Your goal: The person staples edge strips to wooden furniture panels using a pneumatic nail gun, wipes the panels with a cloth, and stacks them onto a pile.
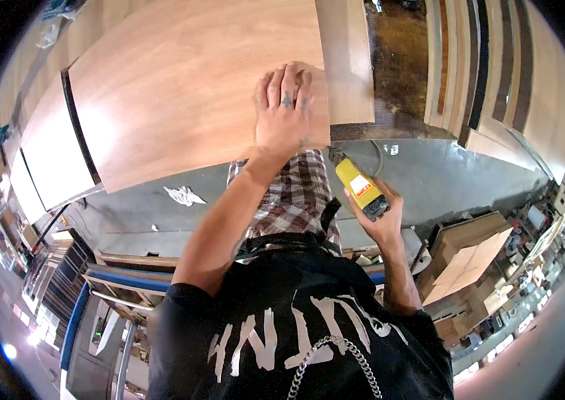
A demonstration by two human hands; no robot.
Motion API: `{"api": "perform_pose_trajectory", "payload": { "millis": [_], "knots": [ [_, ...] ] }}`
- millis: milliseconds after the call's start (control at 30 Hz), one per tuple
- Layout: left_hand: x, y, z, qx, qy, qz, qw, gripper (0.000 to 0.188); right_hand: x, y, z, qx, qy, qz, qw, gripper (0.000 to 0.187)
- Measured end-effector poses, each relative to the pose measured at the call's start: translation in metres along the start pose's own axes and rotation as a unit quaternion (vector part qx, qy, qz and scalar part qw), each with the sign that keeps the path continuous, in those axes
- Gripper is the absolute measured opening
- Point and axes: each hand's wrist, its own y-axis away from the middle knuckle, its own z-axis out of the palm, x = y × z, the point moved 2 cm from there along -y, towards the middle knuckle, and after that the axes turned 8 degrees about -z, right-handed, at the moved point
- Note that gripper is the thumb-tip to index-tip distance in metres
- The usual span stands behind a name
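Left hand: I see my left hand (284, 110) pressed flat, fingers spread, on the near right corner of the plywood sheet (189, 87).
Right hand: my right hand (379, 217) is wrapped around a yellow tool (359, 187) — held just below the sheet's edge, over the grey floor (442, 180).
Hidden: the tool's front end sits behind the sheet's edge; I can't make out its tip.
Cut off: stacked boards (496, 73) at right bend into the rim — edges blurred.

A small rectangular label (361, 186), white with a red band, sits on the top face of the yellow box-shaped tool (360, 190) near the middle. Brown cardboard boxes (472, 257) stand on the floor at the near right.
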Motion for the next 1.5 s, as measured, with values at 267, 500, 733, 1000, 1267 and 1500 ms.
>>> {"api": "perform_pose_trajectory", "payload": {
  "millis": [267, 500, 733, 1000, 1267, 1500],
  "knots": [
    [0.0, 0.0, 0.0, 0.007, 0.008, 0.004, 1.0, 0.05, -0.004, -0.003, -0.001, 0.0, -0.012, -0.006, 1.0, 0.029],
    [0.0, 0.0, -0.002, -0.001, 0.003, 0.005, 1.0, 0.049, -0.004, -0.004, -0.001, 0.0, -0.02, -0.006, 1.0, 0.029],
    [0.001, 0.0, -0.003, -0.004, 0.004, 0.0, 1.0, 0.049, -0.008, -0.005, -0.002, -0.011, -0.017, 0.001, 1.0, 0.028],
    [0.002, 0.002, -0.001, 0.002, 0.003, 0.005, 1.0, 0.049, -0.014, -0.008, -0.009, -0.03, 0.002, -0.017, 0.999, 0.032],
    [0.003, 0.002, -0.006, 0.01, 0.021, -0.003, 1.0, 0.048, -0.006, -0.005, -0.011, -0.058, 0.029, -0.004, 0.998, 0.034],
    [-0.005, -0.008, -0.014, 0.018, 0.117, -0.067, 0.991, 0.043, -0.023, -0.017, -0.051, 0.046, -0.163, 0.129, 0.977, 0.035]
  ]
}}
